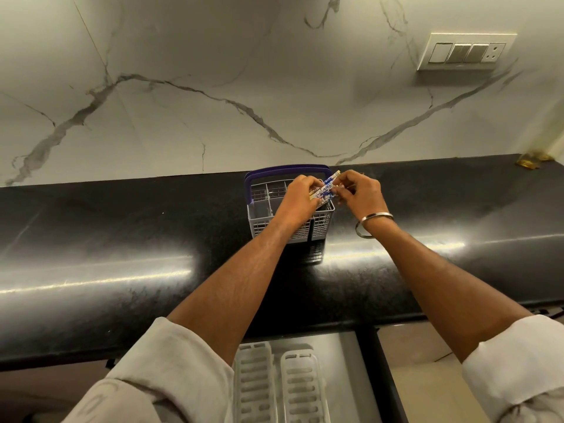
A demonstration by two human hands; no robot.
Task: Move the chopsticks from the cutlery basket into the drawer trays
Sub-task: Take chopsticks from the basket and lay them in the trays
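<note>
A grey cutlery basket (265, 209) with a purple handle stands on the black counter against the wall. Directly above it, my left hand (297, 198) grips a bundle of blue-and-white patterned chopsticks (326, 189), tilted up to the right. My right hand (358, 190) pinches the same bundle at its right side. Below the counter edge, the open drawer shows two white slotted trays (300, 389), partly hidden by my left sleeve.
The glossy black counter (122, 239) runs across the view, backed by a marble wall. A switch panel (465, 51) is on the wall at upper right. A small golden object (531, 160) lies at the counter's far right.
</note>
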